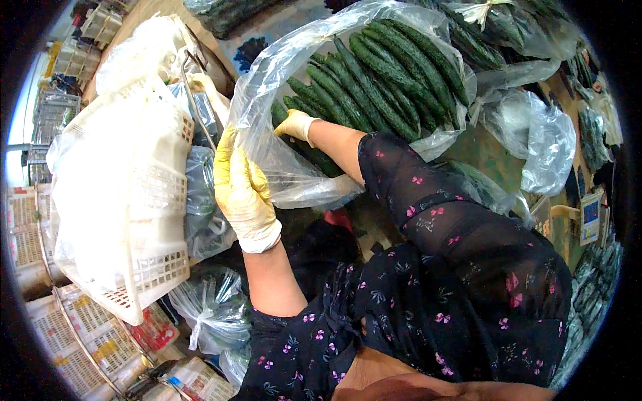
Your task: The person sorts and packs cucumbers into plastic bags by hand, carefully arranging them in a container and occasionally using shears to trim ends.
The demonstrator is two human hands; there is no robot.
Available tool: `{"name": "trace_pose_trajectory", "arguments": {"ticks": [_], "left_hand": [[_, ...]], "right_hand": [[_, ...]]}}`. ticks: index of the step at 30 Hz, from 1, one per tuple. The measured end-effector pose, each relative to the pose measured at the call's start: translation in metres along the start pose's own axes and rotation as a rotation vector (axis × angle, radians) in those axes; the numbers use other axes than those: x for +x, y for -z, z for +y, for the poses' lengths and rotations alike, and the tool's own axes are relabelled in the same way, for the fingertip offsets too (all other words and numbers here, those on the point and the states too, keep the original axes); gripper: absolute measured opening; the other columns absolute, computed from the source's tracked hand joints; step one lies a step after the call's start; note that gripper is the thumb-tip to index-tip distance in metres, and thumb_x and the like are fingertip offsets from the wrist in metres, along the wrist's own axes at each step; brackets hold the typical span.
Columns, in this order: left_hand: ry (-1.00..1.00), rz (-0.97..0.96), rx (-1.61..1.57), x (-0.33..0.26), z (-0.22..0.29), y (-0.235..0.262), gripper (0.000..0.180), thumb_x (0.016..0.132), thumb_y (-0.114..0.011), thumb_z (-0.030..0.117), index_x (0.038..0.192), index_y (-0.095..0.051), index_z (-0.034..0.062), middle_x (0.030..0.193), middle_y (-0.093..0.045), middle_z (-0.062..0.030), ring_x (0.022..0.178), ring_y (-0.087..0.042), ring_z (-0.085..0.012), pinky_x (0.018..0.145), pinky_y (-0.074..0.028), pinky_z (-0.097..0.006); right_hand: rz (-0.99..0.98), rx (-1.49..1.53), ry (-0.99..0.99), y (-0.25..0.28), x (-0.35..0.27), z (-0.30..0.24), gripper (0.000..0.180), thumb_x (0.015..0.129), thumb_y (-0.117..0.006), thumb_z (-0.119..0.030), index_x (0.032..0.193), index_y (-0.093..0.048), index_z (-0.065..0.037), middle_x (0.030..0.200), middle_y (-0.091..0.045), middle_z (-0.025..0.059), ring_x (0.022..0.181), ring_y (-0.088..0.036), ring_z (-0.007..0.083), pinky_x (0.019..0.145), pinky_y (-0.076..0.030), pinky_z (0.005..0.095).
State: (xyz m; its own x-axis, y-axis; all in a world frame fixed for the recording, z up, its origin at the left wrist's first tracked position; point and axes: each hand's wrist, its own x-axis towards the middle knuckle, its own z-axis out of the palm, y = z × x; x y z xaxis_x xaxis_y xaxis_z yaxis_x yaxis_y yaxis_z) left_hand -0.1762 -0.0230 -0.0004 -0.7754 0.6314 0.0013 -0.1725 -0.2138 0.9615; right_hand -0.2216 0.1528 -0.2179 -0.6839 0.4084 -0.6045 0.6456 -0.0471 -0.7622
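A large clear plastic bag (pixel 259 87) lies spread wide in front of me, with several dark green cucumbers (pixel 374 80) laid side by side inside. My left hand (pixel 246 194), in a yellow-stained white glove, is closed on the bag's left edge, fingers pointing up. Inside the bag, my right hand (pixel 295 125), gloved alike, is at the left end of the row. Its fingers are curled on a cucumber (pixel 314 158) lying along the bag's near left side. The hand covers part of that cucumber, and some fingertips are hidden.
A white plastic crate (pixel 157 227) stands close on my left, with white plastic over it and a metal hook (pixel 195 100) alongside. Tied bags (pixel 212 307) lie below it. Crumpled clear plastic (pixel 548 144) is at the right, and more bagged cucumbers (pixel 468 40) are at the far right.
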Motion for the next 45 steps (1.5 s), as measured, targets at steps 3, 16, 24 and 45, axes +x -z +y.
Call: {"name": "trace_pose_trajectory", "arguments": {"ticks": [3, 16, 24, 45], "left_hand": [[0.007, 0.041, 0.004, -0.001, 0.001, 0.001, 0.032, 0.093, -0.045, 0.008, 0.123, -0.051, 0.0016, 0.061, -0.044, 0.0054, 0.044, -0.031, -0.0002, 0.038, -0.026, -0.015], [0.054, 0.023, -0.059, -0.004, 0.000, 0.002, 0.034, 0.093, -0.046, 0.009, 0.126, -0.048, 0.0007, 0.062, -0.046, 0.0047, 0.044, -0.032, -0.0002, 0.038, -0.027, -0.015], [0.039, 0.100, -0.008, -0.003, 0.003, -0.010, 0.031, 0.092, -0.048, 0.008, 0.123, -0.052, 0.0033, 0.058, -0.040, 0.0080, 0.042, -0.026, 0.0003, 0.037, -0.021, -0.015], [0.007, 0.093, -0.117, 0.009, -0.003, 0.007, 0.028, 0.091, -0.049, 0.007, 0.119, -0.055, 0.0038, 0.070, -0.051, 0.0053, 0.048, -0.035, 0.0008, 0.039, -0.026, -0.014]], "right_hand": [[-0.037, 0.078, 0.056, 0.002, -0.010, -0.008, 0.093, 0.060, -0.077, -0.031, 0.135, -0.033, 0.002, 0.121, -0.055, 0.0172, 0.109, -0.054, 0.0257, 0.092, -0.043, 0.0316], [-0.111, -0.138, 0.125, 0.025, -0.004, -0.024, 0.102, 0.051, -0.081, -0.035, 0.135, -0.035, 0.000, 0.133, -0.045, 0.0188, 0.113, -0.053, 0.0294, 0.090, -0.046, 0.0378], [-0.270, -0.747, 0.200, 0.027, -0.001, -0.030, 0.078, 0.068, -0.076, -0.033, 0.135, -0.040, -0.015, 0.141, -0.036, 0.0135, 0.119, -0.048, 0.0299, 0.096, -0.041, 0.0411], [-0.188, 0.606, 0.698, 0.085, -0.130, -0.020, 0.032, 0.069, -0.067, 0.000, 0.101, -0.062, 0.000, 0.091, -0.063, 0.0068, 0.085, -0.058, 0.0171, 0.080, -0.046, 0.0299]]}}
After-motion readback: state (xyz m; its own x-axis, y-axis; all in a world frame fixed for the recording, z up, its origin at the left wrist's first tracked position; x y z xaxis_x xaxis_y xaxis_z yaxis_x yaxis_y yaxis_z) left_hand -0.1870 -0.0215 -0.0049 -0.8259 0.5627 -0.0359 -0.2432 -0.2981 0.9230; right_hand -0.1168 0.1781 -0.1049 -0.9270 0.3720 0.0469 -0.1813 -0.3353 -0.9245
